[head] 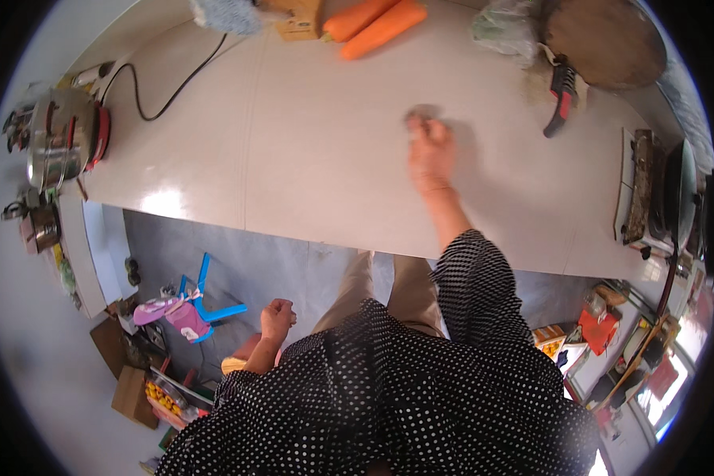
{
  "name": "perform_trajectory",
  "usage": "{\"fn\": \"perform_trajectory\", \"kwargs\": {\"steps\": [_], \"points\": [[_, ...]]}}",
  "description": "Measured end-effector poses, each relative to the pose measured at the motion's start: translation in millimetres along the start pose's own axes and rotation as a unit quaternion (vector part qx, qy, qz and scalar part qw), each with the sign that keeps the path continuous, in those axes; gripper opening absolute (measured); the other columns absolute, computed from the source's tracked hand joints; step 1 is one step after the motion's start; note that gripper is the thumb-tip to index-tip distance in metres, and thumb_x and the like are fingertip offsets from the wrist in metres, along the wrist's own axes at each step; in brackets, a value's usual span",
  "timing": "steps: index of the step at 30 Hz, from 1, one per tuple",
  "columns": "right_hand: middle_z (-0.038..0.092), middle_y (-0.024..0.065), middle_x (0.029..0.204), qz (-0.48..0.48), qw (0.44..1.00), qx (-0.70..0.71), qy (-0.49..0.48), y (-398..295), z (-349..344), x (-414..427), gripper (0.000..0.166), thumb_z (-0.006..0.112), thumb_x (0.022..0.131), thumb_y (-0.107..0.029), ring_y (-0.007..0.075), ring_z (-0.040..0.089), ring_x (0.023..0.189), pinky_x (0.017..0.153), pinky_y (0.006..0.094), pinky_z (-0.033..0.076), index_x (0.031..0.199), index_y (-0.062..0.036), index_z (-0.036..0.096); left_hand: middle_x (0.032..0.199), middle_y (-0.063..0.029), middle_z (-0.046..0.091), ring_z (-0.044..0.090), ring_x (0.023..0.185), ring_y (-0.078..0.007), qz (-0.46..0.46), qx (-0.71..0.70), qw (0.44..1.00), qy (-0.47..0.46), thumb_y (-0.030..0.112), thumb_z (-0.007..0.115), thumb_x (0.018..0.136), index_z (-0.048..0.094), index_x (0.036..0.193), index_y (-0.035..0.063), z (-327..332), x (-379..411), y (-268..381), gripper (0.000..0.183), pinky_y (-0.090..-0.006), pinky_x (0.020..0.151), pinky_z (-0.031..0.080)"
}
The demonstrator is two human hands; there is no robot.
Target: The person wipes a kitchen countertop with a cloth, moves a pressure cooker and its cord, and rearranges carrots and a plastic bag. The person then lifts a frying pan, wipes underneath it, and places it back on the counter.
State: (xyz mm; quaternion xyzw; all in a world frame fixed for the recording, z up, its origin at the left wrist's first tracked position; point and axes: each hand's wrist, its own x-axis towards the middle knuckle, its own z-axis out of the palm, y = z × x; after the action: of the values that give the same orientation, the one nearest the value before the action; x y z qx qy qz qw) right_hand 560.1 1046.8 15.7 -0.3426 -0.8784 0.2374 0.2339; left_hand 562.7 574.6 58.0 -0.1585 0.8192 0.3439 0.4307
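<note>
My right hand (433, 149) is over the pale countertop (333, 143), arm stretched forward, blurred by motion. Its fingers are closed on a small grey-brown object (426, 110), perhaps a scouring pad, too blurred to name surely. Down at my side, away from the counter, my left hand (278, 318) is curled with nothing visible in it. Two carrots (384, 30) lie at the counter's far side, beyond my right hand. Further right, a black-and-red handled tool (561, 98), perhaps a knife sharpener, lies before a round brown board (607, 41).
A steel pot (62, 140) on a red base stands at the left end, with a black cable (137, 95) nearby. At the right end, a pan (681, 190) rests on a gas stove (636, 187). A plastic bag (506, 30) sits by the board. A blue-legged stool (214, 309) occupies the floor.
</note>
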Motion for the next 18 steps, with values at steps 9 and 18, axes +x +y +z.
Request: {"fn": "perform_trajectory", "kwargs": {"steps": [9,18], "points": [[0.055,0.0088,0.103,-0.301,0.926,0.113,-0.201,-131,44,-119,0.032,0.055,0.08,-0.013,0.0293,0.055,0.092,0.087,0.0436,0.045,0.111,-0.0105,0.061,0.063,-0.0077,0.061,0.057,0.05,-0.0133,0.012,0.032,0.999,0.027,0.017,0.056,0.087,0.061,0.087,-0.0026,-16,3,22,0.02,-0.026,0.046,0.045],[0.057,0.0063,0.104,0.165,0.98,0.091,0.07,76,-102,-122,0.021,0.06,0.088,-0.01,0.0203,0.054,0.087,0.08,0.0344,0.046,0.109,-0.0106,0.063,0.063,-0.0093,0.061,0.056,0.048,-0.014,0.044,0.084,0.995,-0.044,0.015,0.056,0.088,0.06,0.091,-0.0049,17,28,65,0.021,-0.0274,0.044,0.045]]}}
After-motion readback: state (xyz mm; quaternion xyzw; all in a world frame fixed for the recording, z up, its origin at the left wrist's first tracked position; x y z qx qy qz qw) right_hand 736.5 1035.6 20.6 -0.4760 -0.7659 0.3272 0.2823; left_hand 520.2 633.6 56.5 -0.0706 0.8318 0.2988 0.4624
